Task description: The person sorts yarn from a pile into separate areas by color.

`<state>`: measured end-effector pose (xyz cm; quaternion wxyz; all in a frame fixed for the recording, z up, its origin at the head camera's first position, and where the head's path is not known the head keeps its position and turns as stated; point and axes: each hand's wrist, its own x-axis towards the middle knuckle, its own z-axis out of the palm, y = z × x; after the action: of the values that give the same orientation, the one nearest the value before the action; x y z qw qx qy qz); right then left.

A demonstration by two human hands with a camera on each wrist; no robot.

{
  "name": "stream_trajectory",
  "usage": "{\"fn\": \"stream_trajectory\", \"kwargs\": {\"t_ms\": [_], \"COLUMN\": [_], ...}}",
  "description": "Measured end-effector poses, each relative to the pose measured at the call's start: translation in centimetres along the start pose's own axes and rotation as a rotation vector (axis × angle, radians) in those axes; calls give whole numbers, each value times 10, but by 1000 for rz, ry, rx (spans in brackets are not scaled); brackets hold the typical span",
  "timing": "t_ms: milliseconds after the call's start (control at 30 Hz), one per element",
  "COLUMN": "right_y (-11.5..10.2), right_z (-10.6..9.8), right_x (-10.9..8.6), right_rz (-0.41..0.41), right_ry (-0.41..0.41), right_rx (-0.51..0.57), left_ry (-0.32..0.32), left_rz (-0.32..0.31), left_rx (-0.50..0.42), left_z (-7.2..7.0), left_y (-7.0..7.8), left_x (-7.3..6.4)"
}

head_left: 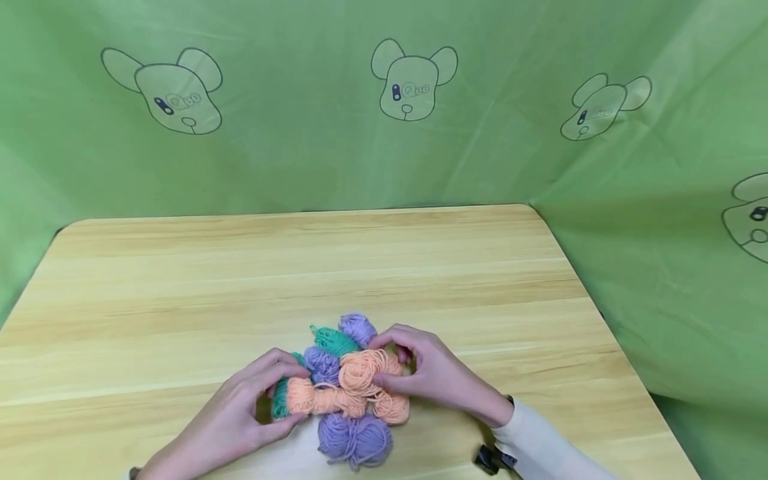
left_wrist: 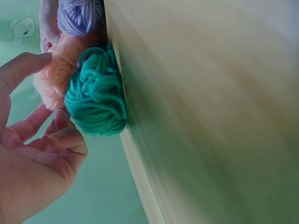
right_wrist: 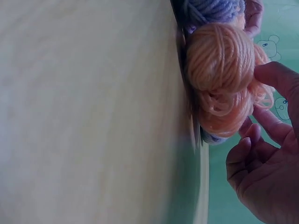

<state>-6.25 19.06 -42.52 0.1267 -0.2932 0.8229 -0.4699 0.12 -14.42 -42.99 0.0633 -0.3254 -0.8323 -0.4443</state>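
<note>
A heap of yarn skeins lies near the table's front edge. My left hand [head_left: 255, 400] pinches the end of a long peach skein [head_left: 301, 396] between thumb and fingertips. Right under that end sits a green skein [left_wrist: 96, 93]. Across the heap my right hand [head_left: 435, 370] grips a peach skein [head_left: 360, 372] on top, thumb in front and fingers behind. Another peach ball [right_wrist: 220, 57] lies below its thumb. A purple skein [head_left: 354, 440] tied in the middle lies at the front. Behind are a purple ball [head_left: 322, 365], a green skein [head_left: 335, 341] and another purple ball [head_left: 357, 328].
The pale wooden table [head_left: 288, 267] spreads behind and beside the heap. Green cloth [head_left: 300, 133] printed with mouse-like heads hangs around it. A small black object [head_left: 493, 460] lies by the right sleeve [head_left: 540, 440].
</note>
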Motion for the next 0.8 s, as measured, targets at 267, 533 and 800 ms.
{"fn": "stream_trajectory", "kwargs": {"t_ms": [267, 533, 800], "right_y": [0, -4, -6], "right_z": [-1, -4, -7], "right_x": [0, 3, 6], "right_rz": [44, 86, 85], "right_ry": [12, 56, 77], "right_rx": [2, 65, 128], "left_ry": [6, 11, 10], "left_rz": [9, 13, -1], "left_rx": [5, -6, -14], "left_z": [1, -1, 0], "left_y": [1, 2, 3], "left_x": [1, 1, 2]}}
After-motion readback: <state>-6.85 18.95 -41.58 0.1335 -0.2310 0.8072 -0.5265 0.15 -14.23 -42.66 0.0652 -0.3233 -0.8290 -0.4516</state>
